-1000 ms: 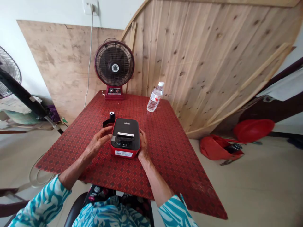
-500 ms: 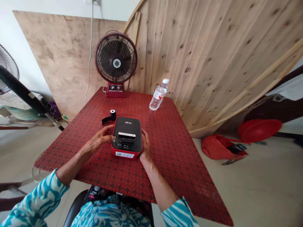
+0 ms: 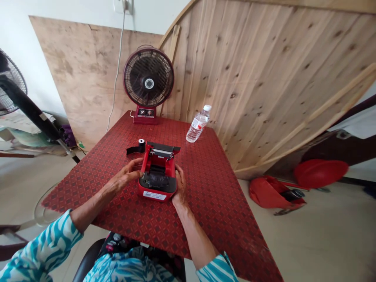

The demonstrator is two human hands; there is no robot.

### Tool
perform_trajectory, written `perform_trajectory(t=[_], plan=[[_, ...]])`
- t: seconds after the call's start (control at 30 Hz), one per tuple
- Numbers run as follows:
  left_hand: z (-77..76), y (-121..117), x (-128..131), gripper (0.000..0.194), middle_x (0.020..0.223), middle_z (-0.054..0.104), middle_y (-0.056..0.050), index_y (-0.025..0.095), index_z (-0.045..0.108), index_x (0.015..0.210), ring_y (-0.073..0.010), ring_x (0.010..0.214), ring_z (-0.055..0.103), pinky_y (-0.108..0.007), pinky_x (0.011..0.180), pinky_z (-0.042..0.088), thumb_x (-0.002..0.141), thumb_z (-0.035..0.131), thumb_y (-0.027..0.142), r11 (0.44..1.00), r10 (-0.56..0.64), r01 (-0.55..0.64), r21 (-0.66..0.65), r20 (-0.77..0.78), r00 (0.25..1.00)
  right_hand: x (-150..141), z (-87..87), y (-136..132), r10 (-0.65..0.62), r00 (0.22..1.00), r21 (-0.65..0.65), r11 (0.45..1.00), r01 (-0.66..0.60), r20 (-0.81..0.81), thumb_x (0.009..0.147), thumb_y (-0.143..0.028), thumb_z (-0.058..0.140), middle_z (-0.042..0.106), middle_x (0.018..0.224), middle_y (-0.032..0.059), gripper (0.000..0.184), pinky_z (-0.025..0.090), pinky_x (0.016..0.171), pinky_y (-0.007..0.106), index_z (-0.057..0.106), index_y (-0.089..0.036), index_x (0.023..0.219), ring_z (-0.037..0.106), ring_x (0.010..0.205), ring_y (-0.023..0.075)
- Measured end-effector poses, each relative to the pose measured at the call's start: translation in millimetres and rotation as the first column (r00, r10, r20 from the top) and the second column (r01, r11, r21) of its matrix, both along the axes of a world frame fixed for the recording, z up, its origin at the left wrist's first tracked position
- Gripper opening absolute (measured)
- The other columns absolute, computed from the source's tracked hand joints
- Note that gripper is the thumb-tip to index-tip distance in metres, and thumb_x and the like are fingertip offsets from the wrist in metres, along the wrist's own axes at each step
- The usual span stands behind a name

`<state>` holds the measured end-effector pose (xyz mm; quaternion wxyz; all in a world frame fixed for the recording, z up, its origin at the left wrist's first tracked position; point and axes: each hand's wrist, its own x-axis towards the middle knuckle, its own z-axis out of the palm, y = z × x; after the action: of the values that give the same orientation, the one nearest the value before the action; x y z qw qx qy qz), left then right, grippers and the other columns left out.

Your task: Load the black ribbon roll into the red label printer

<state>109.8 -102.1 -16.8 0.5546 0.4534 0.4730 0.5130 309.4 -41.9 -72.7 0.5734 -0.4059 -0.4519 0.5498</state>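
Note:
A small red and black printer (image 3: pixel 157 195) stands on the table in front of me, its lid (image 3: pixel 163 148) raised at the far side. Inside, the red compartment shows, and dark shiny material lies over the front. My left hand (image 3: pixel 129 173) holds the printer's left side, thumb at the front left corner. On the opposite side my right hand (image 3: pixel 180 187) is wrapped against the casing, some fingers hidden behind it. Just beyond my left fingers sits a small black roll (image 3: pixel 141 146) with a white end and a loose black strip.
The red patterned table (image 3: pixel 205 196) carries a clear water bottle (image 3: pixel 197 126) and a dark red fan (image 3: pixel 149 83) at its back. Wooden panels (image 3: pixel 235 70) rise behind. On the floor at right lie a red bag (image 3: pixel 266 192) and a red round object (image 3: pixel 320 172).
The printer's lid has swung up and back, baring the red compartment. Both hands have stayed at its sides. The view has shifted slightly.

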Motion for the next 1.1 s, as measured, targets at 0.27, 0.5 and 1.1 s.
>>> perform_trajectory(t=[0.27,0.5,1.1], plan=[[16.7,-7,2,0.063,0.129,0.061,-0.014,0.019,0.049,0.135,-0.0311,0.117,0.057,-0.046,0.096,0.045,0.075,0.062,0.032,0.998,0.043,-0.034,0.058,-0.159,0.986,-1,-6.9,2,-0.005,1.000,-0.009,1.000,0.005,-0.006,0.082,-0.053,0.054,0.066,0.117,0.0046,0.044,0.042,0.093,0.037,0.062,-0.024,0.115,0.059,0.107,0.0220],[46.9,33,19,0.029,0.110,0.070,-0.008,0.023,0.070,0.106,-0.0238,0.107,0.063,-0.037,0.098,0.044,0.088,0.047,0.026,0.872,0.099,0.344,0.349,-0.814,0.573,-1,-4.2,4,-0.017,1.000,0.040,0.999,0.017,0.009,0.081,-0.052,0.054,0.067,0.117,0.0056,0.045,0.042,0.095,0.038,0.063,-0.023,0.113,0.059,0.109,0.0226],[84.5,46,4,0.041,0.104,0.072,-0.004,0.024,0.065,0.115,-0.0238,0.095,0.066,-0.033,0.084,0.049,0.074,0.065,0.023,0.880,-0.154,0.442,0.173,-0.777,0.610,1,-3.1,3,0.008,1.000,0.025,1.000,-0.008,0.015,0.081,-0.049,0.055,0.066,0.120,0.0051,0.043,0.044,0.093,0.037,0.063,-0.024,0.114,0.058,0.112,0.0228]])
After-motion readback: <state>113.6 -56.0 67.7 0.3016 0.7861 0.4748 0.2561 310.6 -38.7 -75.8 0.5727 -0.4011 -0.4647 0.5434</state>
